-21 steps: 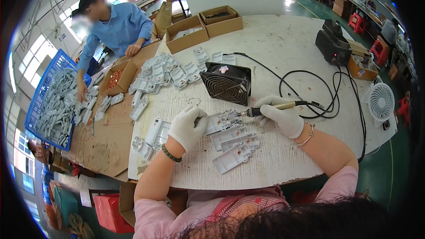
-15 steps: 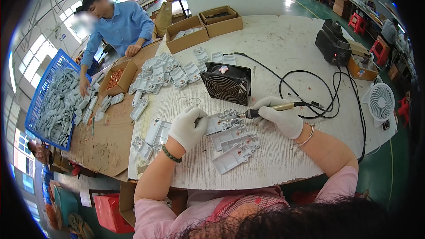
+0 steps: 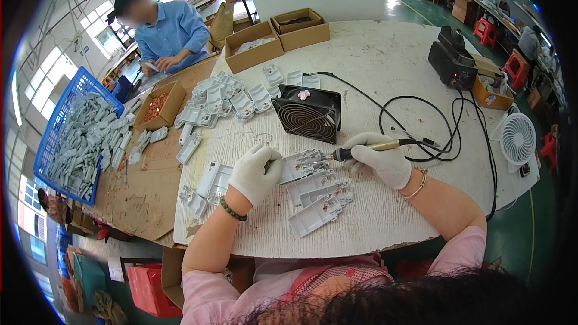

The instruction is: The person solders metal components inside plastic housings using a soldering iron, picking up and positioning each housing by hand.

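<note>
"Does the left hand (image 3: 257, 174) pinch anything?"
"Its curled fingers (image 3: 271, 155) hide that."
"Does the soldering iron (image 3: 344, 154) touch the gray casing (image 3: 291, 170)?"
"Its tip is too small to tell, and the right hand (image 3: 383, 164) covers part of the handle (image 3: 386, 144)."
"And the co-worker (image 3: 176, 29)?"
"The face (image 3: 138, 11) is blurred."
"Below?"
"The bottom edge cuts off the person's dark hair (image 3: 421, 302)."

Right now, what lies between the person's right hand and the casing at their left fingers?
In the head view, the metal front of a pen-shaped tool points from the right hand toward the casing.
</note>
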Motion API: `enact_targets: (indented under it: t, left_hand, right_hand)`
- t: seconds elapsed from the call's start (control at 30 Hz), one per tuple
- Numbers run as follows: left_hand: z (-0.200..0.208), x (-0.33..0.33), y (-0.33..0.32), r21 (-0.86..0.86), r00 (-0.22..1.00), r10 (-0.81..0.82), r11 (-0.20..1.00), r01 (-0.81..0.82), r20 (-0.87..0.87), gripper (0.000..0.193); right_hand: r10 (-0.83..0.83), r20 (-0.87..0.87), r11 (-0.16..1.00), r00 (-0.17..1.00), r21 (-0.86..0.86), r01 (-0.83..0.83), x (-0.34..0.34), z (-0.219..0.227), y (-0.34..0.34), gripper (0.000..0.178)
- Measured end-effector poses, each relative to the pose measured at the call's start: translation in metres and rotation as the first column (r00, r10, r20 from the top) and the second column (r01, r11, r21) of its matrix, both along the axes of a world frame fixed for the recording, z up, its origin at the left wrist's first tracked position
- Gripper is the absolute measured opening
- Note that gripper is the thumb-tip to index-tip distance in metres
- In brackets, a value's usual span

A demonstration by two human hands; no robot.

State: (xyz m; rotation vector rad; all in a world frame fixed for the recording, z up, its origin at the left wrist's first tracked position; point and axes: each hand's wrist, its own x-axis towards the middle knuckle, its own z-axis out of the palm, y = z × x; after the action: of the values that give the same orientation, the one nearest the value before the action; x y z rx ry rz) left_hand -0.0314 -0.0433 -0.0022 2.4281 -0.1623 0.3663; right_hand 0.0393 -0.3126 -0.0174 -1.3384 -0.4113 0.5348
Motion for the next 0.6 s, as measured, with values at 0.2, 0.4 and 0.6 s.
enact_targets:
  t: [0.2,0.4,0.6]
  left_hand:
    - [-0.0006,0.0011,0.0,0.032,0.998,-0.021,0.999,0.02,0.058,0.005]
    - [0.0014,0.0002,-0.0017,0.049,0.995,-0.041,0.998,0.037,0.094,0.005]
    - [0.0007,-0.0001,-0.0013,0.041,0.995,-0.04,0.999,0.036,0.095,0.005]
  right_hand:
    - [0.014,0.012,0.999,1.0,0.035,-0.014,-0.0017,-0.0001,-0.0003,0.018]
    - [0.028,0.002,1.0,1.0,0.014,-0.028,-0.0035,-0.0006,-0.0009,0.017]
    - [0.025,-0.009,1.0,1.0,0.002,-0.025,-0.0039,0.0013,0.0,0.017]
